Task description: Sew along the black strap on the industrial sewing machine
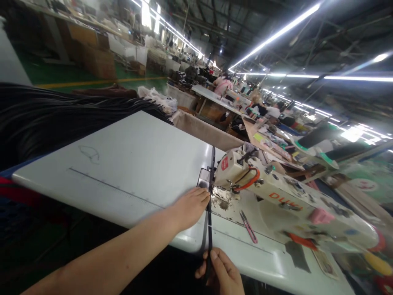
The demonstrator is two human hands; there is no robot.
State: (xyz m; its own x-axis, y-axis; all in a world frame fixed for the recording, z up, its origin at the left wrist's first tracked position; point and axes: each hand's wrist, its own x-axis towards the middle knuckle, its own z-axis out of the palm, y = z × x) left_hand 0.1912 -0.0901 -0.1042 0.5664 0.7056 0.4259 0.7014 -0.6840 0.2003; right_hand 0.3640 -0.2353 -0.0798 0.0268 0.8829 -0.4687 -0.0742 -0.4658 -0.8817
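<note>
At the far left, a large heap of black strips is piled behind the table. On the table, a rough drawing and a ruler line are seen. The left hand is laid flat, palm down and unclosed, its fingertips set against 1 black strip. The strip is run beside the needle area of the sewing machine: 1 length is laid beyond it, and another is brought back over the near edge. There it is pinched by the right hand, thumb against fingers. By judgement, the work on this strip is partway along, with the near length left; whether any stitches are made cannot be told. Further right, pink snips are left lying, untouched, near a dark patch.
</note>
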